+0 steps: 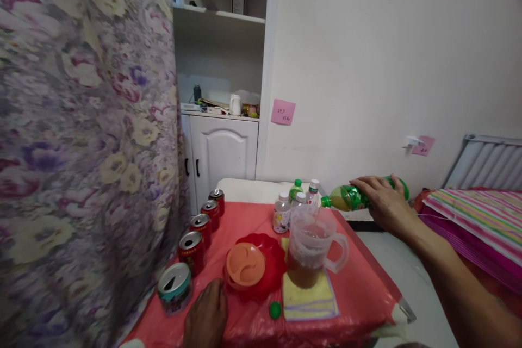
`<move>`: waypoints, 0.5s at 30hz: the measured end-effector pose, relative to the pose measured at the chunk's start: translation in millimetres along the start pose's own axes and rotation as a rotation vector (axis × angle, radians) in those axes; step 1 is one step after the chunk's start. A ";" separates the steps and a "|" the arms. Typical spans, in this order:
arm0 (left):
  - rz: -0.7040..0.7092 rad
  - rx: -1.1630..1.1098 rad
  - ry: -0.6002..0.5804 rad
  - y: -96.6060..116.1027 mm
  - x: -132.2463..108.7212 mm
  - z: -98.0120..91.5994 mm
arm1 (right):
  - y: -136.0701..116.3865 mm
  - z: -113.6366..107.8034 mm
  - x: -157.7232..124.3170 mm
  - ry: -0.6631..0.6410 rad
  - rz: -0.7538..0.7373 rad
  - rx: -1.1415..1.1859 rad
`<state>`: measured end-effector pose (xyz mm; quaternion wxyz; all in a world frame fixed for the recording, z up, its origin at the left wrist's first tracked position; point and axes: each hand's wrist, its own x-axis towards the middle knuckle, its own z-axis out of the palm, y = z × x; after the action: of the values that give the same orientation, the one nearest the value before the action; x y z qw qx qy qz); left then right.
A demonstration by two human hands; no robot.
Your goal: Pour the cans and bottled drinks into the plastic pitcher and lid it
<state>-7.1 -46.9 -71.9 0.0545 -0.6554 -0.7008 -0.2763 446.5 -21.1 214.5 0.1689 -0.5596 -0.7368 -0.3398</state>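
Note:
My right hand [377,196] is wrapped round a green-labelled plastic bottle [346,197], tilted with its uncapped green neck to the left. The mouth is over a clear plastic jug [312,247], which holds brownish liquid with foam on top. The jug stands on a folded yellow cloth [310,304], its handle to the right. My left hand [206,315] lies palm down on the red tablecloth, fingers close together, between a teal-rimmed can [175,288] and a red scalloped plate [261,288]. An orange divided dish [245,264] sits on that plate. Nearby lies a green cap [275,310].
Several opened red cans [191,253] line the table's left side. Behind the jug stand several small bottles [281,213] with white or green caps. A floral curtain [89,147] hangs at left, a white cabinet [226,147] behind. At right is a bed with striped bedding [485,212].

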 end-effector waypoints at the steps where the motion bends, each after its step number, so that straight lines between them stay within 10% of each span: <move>1: 0.005 0.009 -0.004 0.4 0.2 -0.1 | 1.5 -0.6 0.4 0.010 -0.010 -0.006; 15: 0.041 0.065 0.012 0.7 0.4 2.4 | 4.4 -18.0 2.0 -0.020 -0.025 -0.067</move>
<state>-5.8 -45.4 -73.6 0.0857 -0.6660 -0.6953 -0.2563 447.7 -31.4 229.9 0.1385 -0.5592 -0.7335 -0.3607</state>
